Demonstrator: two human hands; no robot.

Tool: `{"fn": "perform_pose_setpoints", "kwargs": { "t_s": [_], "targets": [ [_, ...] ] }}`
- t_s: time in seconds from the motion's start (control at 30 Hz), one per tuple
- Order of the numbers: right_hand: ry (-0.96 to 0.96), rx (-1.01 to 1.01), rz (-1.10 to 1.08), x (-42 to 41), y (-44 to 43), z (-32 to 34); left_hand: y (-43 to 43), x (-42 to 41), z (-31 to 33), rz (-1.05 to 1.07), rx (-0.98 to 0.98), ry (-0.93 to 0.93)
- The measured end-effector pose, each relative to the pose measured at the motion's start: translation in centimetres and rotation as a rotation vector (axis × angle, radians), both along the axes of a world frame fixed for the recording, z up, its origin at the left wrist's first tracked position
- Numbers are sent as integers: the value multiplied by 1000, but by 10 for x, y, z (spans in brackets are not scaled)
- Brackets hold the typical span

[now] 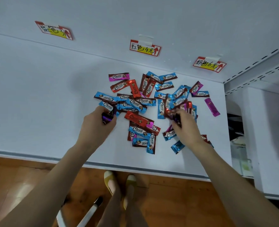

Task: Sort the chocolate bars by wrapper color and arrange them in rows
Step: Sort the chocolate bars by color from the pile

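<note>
Left hand [97, 124] is curled round a small clutch of purple-wrapped bars [106, 118] at the left fringe of the pile of chocolate bars [135, 102]. Its fingers are folded over them, so only dark purple foil ends show. Right hand [187, 126] grips a bunch of bars [174, 114] at the pile's right side. Red and purple foil shows past its fingers, but how many it holds cannot be told.

The pile lies unsorted on the white shelf [37, 95], in its right half and nearer the back wall than the front edge. Wrappers are blue, red or purple, most with a brown panel and white "Choco" lettering, and they overlap at all angles. Between the two hands a red bar [138, 119] lies slantwise over a blue one. A lone purple bar [212, 106] lies plain side up, apart from the heap, near the shelf's right edge. Another purple bar [118, 76] sits at the heap's back-left corner. A blue bar [177, 146] lies just beside the right wrist, closest to the front edge.

Three red-bordered tags with handwriting and red arrows are taped to the back wall: left tag [54, 30], middle tag [145, 48] and right tag [209, 64]. Below the front edge are a wooden floor [21, 177] and feet in yellow shoes [109, 181].
</note>
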State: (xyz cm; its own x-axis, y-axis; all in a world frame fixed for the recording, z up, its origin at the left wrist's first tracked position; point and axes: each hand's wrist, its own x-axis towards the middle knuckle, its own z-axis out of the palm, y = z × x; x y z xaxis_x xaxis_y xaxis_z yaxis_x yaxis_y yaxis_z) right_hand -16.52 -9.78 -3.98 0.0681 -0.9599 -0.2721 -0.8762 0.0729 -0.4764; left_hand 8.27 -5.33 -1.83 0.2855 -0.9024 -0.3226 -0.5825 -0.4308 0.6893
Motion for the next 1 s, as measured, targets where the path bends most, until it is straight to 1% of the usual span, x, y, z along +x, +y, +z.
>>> {"fn": "perform_pose_setpoints", "kwargs": {
  "t_s": [0.07, 0.13, 0.23, 0.33, 0.47, 0.57, 0.67, 0.73, 0.87, 1.0],
  "targets": [
    [-55, 54, 117, -2, 11, 2, 0, -12, -1, -51, 9, 16],
    [-99, 49, 150, -5, 20, 6, -1, -25, -2, -116, 27, 28],
    [-112, 17, 66, -17, 28, 6, -3, -44, -1, -197, 44, 37],
    [-90, 81, 6, -34, 33, 4, -5, -57, 1, -237, 37, 31],
    [-123, 82, -87, -54, 35, 8, -7, -66, 0, -225, 32, 41],
    [-131, 9, -160, -62, 34, 12, -9, -70, -1, -215, 44, 14],
    [-182, -29, -165, -53, 24, 18, -9, -72, -1, -220, 33, -9],
    [-215, -27, -100, -38, 10, 19, -8, -73, -2, -213, 27, -12],
    [-126, 16, -7, -5, -18, 9, -5, -71, -3, -190, 8, -17],
    [-29, 87, -2, 10, -28, -2, 2, -65, -2, -135, -12, 1]
  ]
}}
